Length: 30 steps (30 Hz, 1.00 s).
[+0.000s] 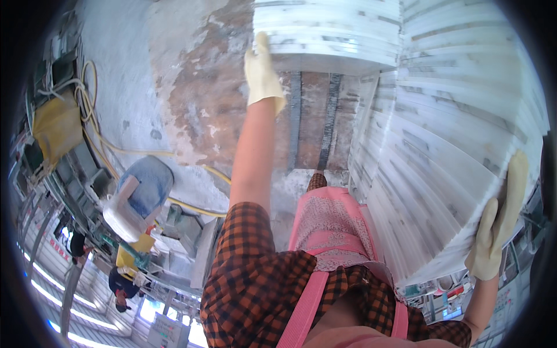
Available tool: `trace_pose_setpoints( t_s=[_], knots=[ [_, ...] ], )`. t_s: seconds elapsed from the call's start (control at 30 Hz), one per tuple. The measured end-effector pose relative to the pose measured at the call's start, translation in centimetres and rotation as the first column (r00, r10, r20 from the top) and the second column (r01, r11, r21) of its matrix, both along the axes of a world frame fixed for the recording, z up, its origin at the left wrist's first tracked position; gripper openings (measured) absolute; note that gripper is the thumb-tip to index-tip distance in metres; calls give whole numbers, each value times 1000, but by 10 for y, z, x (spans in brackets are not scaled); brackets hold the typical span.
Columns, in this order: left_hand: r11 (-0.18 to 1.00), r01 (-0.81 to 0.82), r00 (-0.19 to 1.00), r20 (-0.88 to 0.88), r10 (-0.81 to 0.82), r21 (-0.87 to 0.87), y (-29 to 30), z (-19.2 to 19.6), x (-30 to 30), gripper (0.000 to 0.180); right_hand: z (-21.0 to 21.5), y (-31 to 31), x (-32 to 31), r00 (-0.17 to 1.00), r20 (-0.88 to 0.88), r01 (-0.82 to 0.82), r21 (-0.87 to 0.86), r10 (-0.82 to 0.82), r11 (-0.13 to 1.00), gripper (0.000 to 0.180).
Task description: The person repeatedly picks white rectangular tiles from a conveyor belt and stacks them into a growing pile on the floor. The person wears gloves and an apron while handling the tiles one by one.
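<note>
Apparently both hands are spread to opposite sides because the white edges stand in long rows, too broad for fingers to wrap around. The left hand [264,72] is at the left end of the upper stack [328,29], fingers stretched out and closed around nothing; it looks to be against the edge, though blur leaves the contact unsure. The right hand [498,223] lies along the outer side of the right stack [444,139], fingers straight, thumb held apart, likewise unclenched; how firmly it presses, I cannot tell. Cream gloves probably guard the skin from thin edges, and the pink apron [336,232] likely keeps the checked shirt [249,261] clean. The stacks meet at a corner ahead of the person, the right one running back along that side, perhaps so both sit within reach. Dark strips [295,116] run along the floor [197,104] up to the upper stack, maybe as bearers. Counted: two stacks, two gloved hands, two dark strips, one apron, one blue-and-white seat [148,182] at left, and two other people [123,287] beyond it. Layers blur too much to count, as do the loops of yellow hose [90,98].
</note>
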<state>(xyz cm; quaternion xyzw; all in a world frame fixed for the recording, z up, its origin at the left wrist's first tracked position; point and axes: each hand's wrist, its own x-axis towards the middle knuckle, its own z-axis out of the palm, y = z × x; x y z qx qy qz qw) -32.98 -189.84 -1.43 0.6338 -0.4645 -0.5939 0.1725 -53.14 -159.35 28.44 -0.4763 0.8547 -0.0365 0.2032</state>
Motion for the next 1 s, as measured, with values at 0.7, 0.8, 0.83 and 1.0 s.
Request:
trace_pose_setpoints(
  t_s=[0.7, 0.8, 0.83, 1.0],
  knots=[
    [995, 97, 966, -239, -96, -7, -21, -13, 23, 62, 8, -6, -2, 996, -15, -86, -37, 85, 996, 50],
    [884, 263, 960, 11, -280, -386, -47, 16, 10, 60, 8, -4, -2, 998, -10, -64, -19, 63, 998, 50],
    [708, 356, 931, 163, -328, -610, -66, 30, -2, 63, 7, -4, -2, 996, -8, -86, -16, 86, 996, 50],
    [-52, 508, 841, 509, -184, -860, -126, 59, -65, 62, 3, 3, -5, 999, 37, -38, 13, 38, 999, 51]
  ],
)
